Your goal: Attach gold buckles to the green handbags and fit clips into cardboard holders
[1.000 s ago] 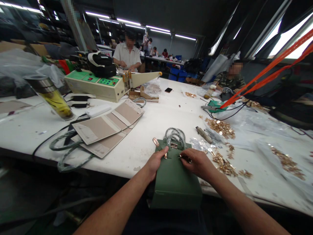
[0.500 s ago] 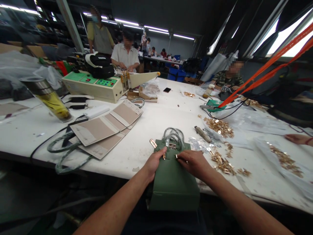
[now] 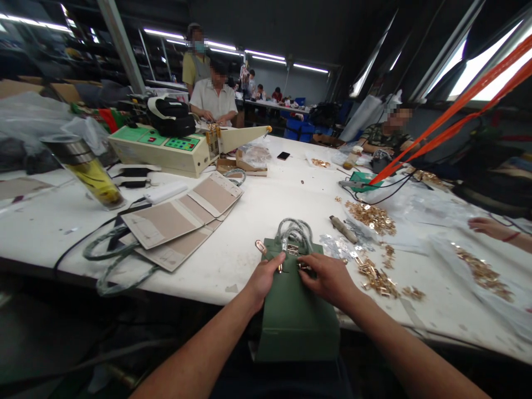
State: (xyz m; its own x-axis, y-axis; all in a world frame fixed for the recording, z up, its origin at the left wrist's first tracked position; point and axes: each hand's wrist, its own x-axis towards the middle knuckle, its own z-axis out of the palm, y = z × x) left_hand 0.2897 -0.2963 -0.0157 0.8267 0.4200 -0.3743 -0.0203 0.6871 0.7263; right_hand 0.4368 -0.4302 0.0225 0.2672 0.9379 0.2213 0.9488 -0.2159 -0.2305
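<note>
The left hand grips the side of the green bag at the worktop edge, best held steady so the right hand, pinching a small metal fitting, can work it straight

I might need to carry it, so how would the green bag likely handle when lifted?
The green bag looks fairly stiff: its front lies nearly flat even with the left hand gripping its side. The handles would probably flex somewhat, as they curve in rounded loops. Its smooth, faintly shiny surface could be slightly slippery.
</note>
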